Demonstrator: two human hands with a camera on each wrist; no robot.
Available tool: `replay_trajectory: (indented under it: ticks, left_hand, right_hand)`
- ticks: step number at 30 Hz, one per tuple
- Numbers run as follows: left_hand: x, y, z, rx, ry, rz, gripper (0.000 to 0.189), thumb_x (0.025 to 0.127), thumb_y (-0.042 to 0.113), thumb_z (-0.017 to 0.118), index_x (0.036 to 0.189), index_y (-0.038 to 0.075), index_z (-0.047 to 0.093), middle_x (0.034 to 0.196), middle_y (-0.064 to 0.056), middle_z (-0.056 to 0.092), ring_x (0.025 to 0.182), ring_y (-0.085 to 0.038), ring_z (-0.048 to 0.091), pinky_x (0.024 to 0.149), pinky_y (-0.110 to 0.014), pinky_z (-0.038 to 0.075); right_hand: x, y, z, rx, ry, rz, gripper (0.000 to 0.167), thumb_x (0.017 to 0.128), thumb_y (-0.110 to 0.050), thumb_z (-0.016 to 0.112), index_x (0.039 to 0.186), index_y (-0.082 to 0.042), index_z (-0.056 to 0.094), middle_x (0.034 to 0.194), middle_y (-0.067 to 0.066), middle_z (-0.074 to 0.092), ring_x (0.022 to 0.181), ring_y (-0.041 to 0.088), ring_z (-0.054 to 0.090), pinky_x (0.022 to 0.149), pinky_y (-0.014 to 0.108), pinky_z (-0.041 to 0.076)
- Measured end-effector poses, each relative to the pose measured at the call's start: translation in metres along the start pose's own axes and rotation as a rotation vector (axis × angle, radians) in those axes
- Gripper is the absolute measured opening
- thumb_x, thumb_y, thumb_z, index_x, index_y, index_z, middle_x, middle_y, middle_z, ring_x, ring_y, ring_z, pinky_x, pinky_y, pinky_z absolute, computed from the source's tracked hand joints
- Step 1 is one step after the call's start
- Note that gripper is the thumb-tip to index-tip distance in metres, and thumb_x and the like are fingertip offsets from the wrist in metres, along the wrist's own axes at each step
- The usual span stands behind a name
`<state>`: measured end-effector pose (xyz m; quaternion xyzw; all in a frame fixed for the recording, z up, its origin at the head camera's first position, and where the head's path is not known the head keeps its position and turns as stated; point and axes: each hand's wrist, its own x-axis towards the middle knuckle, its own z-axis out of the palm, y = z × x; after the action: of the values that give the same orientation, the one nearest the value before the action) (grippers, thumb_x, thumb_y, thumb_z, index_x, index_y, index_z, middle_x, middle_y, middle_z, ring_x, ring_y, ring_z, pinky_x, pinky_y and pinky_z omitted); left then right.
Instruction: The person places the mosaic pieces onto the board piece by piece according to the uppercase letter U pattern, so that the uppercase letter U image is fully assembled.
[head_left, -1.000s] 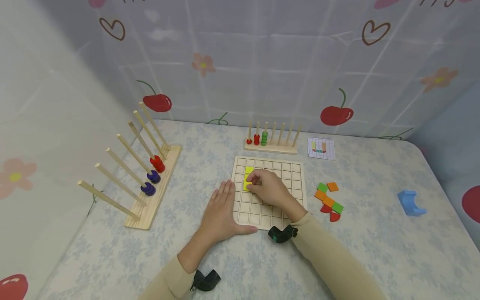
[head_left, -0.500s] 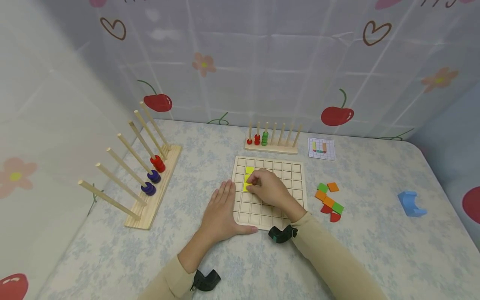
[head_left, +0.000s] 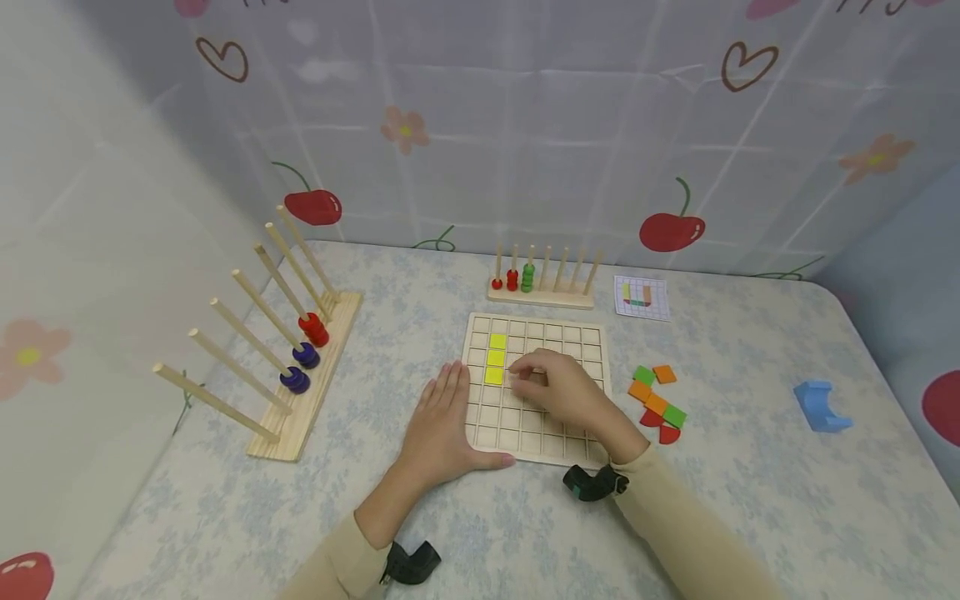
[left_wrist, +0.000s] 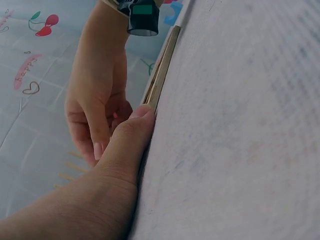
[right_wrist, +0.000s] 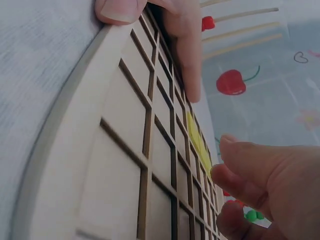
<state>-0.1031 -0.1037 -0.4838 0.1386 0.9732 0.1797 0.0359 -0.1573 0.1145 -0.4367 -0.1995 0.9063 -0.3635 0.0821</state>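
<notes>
A wooden grid board (head_left: 501, 417) lies on the table, with three yellow square tiles (head_left: 496, 358) in a column in its left part. My left hand (head_left: 438, 433) is spread flat along the board's left edge, its thumb (left_wrist: 134, 131) touching the near edge. Over the middle of the board, just right of the tiles, hovers my right hand (head_left: 564, 390). Its fingers are loosely bent, and the right wrist view shows nothing between thumb and fingers. To the board's right lie loose green and orange square tiles (head_left: 656, 404) and red quarter-round pieces (head_left: 669, 434).
A large wooden peg rack (head_left: 330, 367) with red and blue rings stands on the left. Behind the board is a smaller peg rack (head_left: 551, 297) with red and green beads. A pattern card (head_left: 656, 309) lies back right, and a blue curved piece (head_left: 817, 406) far right.
My right hand has let go of the lowest yellow tile and moved right and slightly toward me, uncovering all three tiles. My left hand has stayed in place.
</notes>
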Motion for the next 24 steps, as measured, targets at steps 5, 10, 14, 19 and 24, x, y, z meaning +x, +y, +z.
replay_trajectory:
  ticks: [5, 10, 14, 19, 24]
  left_hand:
    - [0.000, -0.001, 0.001, -0.003, -0.003, -0.012, 0.148, 0.057, 0.094, 0.060, 0.159, 0.004, 0.002, 0.168, -0.010, 0.002, 0.157, -0.022, -0.001, 0.127, -0.043, 0.008]
    - [-0.001, -0.001, 0.001, -0.015, 0.001, -0.011, 0.147, 0.058, 0.092, 0.063, 0.159, 0.004, 0.003, 0.168, -0.010, 0.002, 0.157, -0.022, -0.001, 0.127, -0.043, 0.008]
    - [-0.001, -0.001, 0.001, -0.017, 0.004, -0.004, 0.147, 0.057, 0.092, 0.063, 0.159, 0.004, 0.003, 0.168, -0.011, 0.002, 0.156, -0.023, -0.001, 0.127, -0.044, 0.008]
    - [-0.001, 0.000, 0.001, -0.017, 0.009, -0.002, 0.147, 0.057, 0.092, 0.063, 0.159, 0.004, 0.004, 0.168, -0.010, 0.002, 0.157, -0.022, 0.000, 0.127, -0.044, 0.008]
    - [-0.001, 0.001, 0.000, -0.025, 0.007, 0.000, 0.147, 0.057, 0.091, 0.064, 0.159, 0.004, 0.004, 0.168, -0.011, 0.003, 0.156, -0.023, 0.000, 0.126, -0.044, 0.008]
  right_hand:
    - [-0.020, 0.017, -0.017, 0.010, 0.021, 0.009, 0.020, 0.094, -0.025, 0.070, 0.111, -0.017, 0.073, 0.099, -0.005, 0.066, 0.072, 0.013, 0.053, 0.067, 0.027, 0.048]
    - [-0.041, 0.037, -0.036, -0.022, 0.048, 0.003, 0.020, 0.092, -0.022, 0.072, 0.111, -0.016, 0.073, 0.096, -0.004, 0.065, 0.069, 0.012, 0.051, 0.061, 0.024, 0.046]
    - [-0.060, 0.050, -0.051, -0.049, 0.064, 0.041, 0.019, 0.092, -0.021, 0.071, 0.111, -0.015, 0.072, 0.097, -0.003, 0.065, 0.069, 0.012, 0.049, 0.060, 0.024, 0.044]
    - [-0.082, 0.065, -0.065, -0.091, 0.098, 0.081, 0.020, 0.092, -0.021, 0.071, 0.112, -0.015, 0.071, 0.099, -0.001, 0.065, 0.068, 0.010, 0.049, 0.059, 0.024, 0.044]
    - [-0.100, 0.079, -0.077, -0.107, 0.111, 0.139, 0.023, 0.091, -0.018, 0.073, 0.113, -0.013, 0.071, 0.097, 0.002, 0.064, 0.055, 0.009, 0.047, 0.052, 0.024, 0.044]
